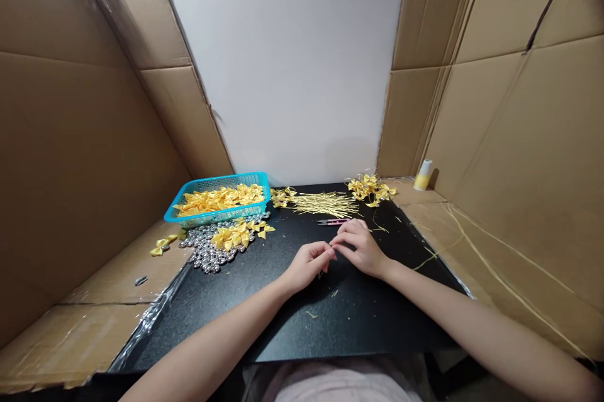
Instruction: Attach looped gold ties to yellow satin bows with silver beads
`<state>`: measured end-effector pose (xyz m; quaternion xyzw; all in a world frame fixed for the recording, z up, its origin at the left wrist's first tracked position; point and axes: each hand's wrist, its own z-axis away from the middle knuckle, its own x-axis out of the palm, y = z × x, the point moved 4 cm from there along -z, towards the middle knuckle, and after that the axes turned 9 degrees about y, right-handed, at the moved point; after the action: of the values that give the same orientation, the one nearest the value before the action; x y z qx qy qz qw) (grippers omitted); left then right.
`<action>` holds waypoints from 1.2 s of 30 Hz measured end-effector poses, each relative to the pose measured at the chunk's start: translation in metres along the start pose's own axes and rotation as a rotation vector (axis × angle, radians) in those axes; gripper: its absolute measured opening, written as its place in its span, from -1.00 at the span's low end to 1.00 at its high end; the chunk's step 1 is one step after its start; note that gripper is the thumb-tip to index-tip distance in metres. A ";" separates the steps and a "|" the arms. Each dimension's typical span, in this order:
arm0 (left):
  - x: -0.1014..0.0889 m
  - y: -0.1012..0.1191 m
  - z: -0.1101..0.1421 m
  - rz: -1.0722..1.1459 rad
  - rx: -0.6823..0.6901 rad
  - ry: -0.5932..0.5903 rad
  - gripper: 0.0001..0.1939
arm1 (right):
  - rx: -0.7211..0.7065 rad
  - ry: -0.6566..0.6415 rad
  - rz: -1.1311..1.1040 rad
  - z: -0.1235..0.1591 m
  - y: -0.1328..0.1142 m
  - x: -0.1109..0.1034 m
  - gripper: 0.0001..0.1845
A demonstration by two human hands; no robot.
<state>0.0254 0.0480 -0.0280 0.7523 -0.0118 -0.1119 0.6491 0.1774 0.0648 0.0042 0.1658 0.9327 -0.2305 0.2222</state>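
My left hand (309, 263) and my right hand (359, 246) meet over the middle of the black table top (264, 320). The fingers of both are pinched together at their tips, on something too small to make out. Pink-handled snips (331, 222) lie just beyond my right hand. Behind them a heap of thin gold wires (325, 203) is spread out. A blue basket (186, 218) of yellow ribbon bows stands at the far left. In front of it loose yellow bows (236, 235) rest on a pile of small silver beads (204, 251).
Cardboard walls (70, 156) enclose the table on the left and right, and a white wall stands behind. A cluster of finished yellow bows (370, 189) lies at the far right. A small white and yellow spool (423, 175) stands on the cardboard ledge. Gold offcuts (310, 314) dot the black surface.
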 end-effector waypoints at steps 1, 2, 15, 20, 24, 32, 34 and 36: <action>0.000 0.001 0.000 0.017 0.008 -0.004 -0.59 | 0.067 0.042 -0.017 0.000 0.002 -0.001 -0.93; 0.000 0.002 -0.001 0.035 0.016 -0.001 -0.59 | 0.134 0.077 -0.041 -0.001 0.004 -0.003 -0.96; -0.004 0.005 -0.002 0.071 0.083 0.049 -0.67 | 0.282 -0.002 -0.278 0.004 0.007 0.010 -0.87; -0.005 0.005 -0.002 0.037 0.096 0.068 -0.68 | 0.285 0.002 -0.253 0.005 0.009 0.012 -0.89; -0.005 0.006 -0.003 0.013 0.103 0.085 -0.69 | 0.307 0.030 -0.291 0.006 0.008 0.011 -0.92; -0.005 0.007 -0.001 -0.018 0.112 0.104 -0.70 | 0.435 0.054 -0.370 0.007 0.003 0.012 -0.91; -0.006 0.007 -0.002 -0.014 0.107 0.106 -0.70 | 0.427 0.045 -0.370 0.007 0.001 0.012 -0.92; -0.006 0.006 -0.003 -0.004 0.095 0.104 -0.71 | 0.421 0.042 -0.375 0.007 0.001 0.012 -0.93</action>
<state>0.0211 0.0504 -0.0205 0.7870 0.0182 -0.0731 0.6123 0.1702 0.0650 -0.0075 0.0376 0.8830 -0.4530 0.1171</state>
